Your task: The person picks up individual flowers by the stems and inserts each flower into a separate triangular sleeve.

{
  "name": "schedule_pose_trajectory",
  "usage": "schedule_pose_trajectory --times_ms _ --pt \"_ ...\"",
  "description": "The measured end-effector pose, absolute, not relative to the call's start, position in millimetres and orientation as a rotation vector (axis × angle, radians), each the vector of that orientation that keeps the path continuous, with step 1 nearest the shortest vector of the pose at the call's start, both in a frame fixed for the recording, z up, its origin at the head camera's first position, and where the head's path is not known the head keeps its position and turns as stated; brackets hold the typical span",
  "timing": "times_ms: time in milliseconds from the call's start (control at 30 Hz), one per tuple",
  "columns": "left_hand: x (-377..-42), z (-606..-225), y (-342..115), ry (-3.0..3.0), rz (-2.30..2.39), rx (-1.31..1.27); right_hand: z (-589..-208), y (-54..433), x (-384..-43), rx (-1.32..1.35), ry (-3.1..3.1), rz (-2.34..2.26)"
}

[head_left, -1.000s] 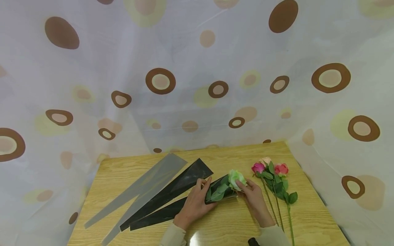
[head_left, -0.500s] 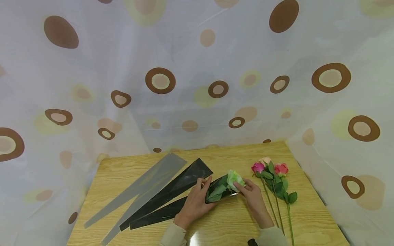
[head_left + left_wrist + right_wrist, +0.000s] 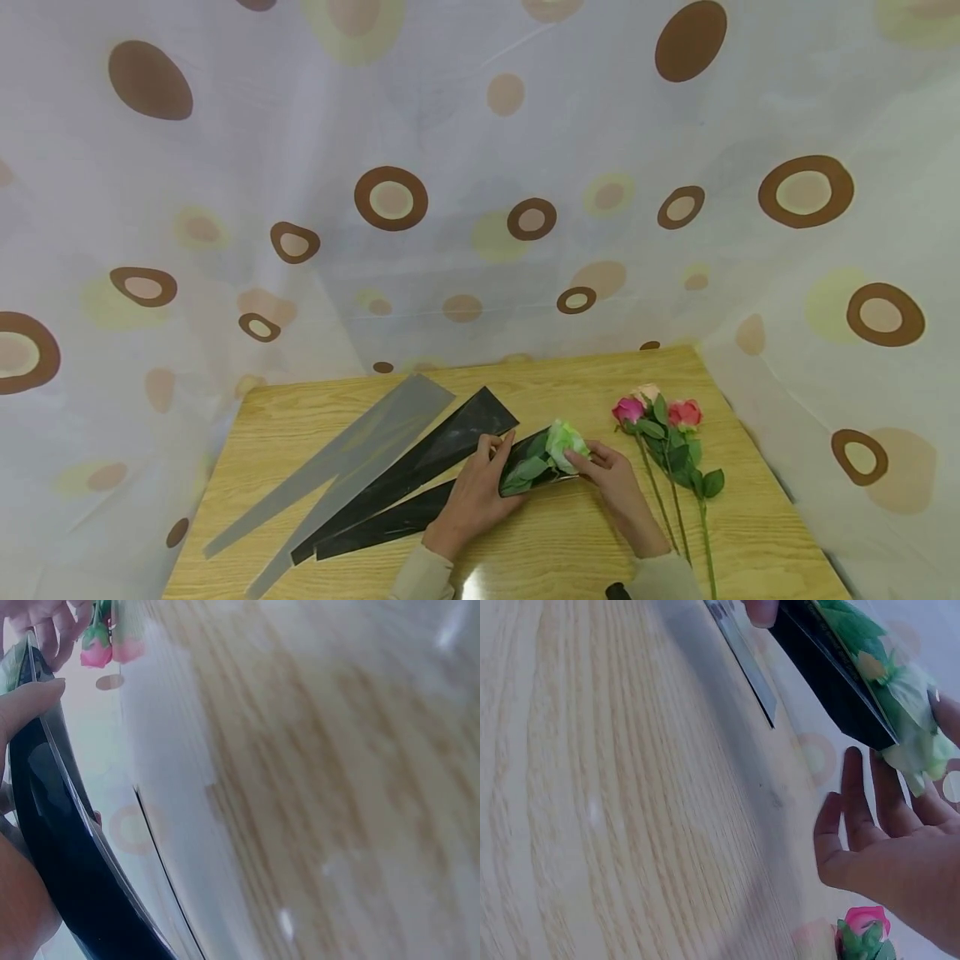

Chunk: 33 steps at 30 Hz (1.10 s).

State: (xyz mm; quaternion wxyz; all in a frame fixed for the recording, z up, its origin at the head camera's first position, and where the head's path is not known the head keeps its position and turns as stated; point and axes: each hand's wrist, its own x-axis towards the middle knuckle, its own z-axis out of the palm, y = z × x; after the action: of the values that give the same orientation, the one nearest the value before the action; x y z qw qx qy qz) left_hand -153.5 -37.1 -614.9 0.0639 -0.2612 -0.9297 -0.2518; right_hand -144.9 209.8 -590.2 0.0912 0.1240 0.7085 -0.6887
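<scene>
A pale green artificial rose lies in the mouth of a black flower sleeve, its leaves just inside the opening and its stem hidden within. My left hand grips the sleeve near its wide end, the thumb along one edge in the left wrist view. At the bloom, my right hand pinches the petals between thumb and fingers. In the right wrist view the sleeve's corner reaches over the fingers of that hand, close under the flower.
Another black sleeve and grey sleeves lie fanned out at the left of the wooden table. Several roses in magenta, peach and coral lie at the right. A patterned curtain surrounds the table.
The green rose has shifted slightly left, deeper into the black sleeve, with my right hand following it. My left hand has stayed in place around the sleeve.
</scene>
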Motion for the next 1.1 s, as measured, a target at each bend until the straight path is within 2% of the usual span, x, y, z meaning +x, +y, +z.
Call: schedule_pose_trajectory --times_ms 500,1100 --pt "-153.7 -614.1 -36.7 -2.783 -0.743 -0.798 -588.8 223.1 -145.4 0.169 2.192 -1.878" --pt "-153.9 -612.9 -34.5 -2.826 -0.721 -0.801 -589.0 227.5 -150.9 0.062 2.209 -1.752"
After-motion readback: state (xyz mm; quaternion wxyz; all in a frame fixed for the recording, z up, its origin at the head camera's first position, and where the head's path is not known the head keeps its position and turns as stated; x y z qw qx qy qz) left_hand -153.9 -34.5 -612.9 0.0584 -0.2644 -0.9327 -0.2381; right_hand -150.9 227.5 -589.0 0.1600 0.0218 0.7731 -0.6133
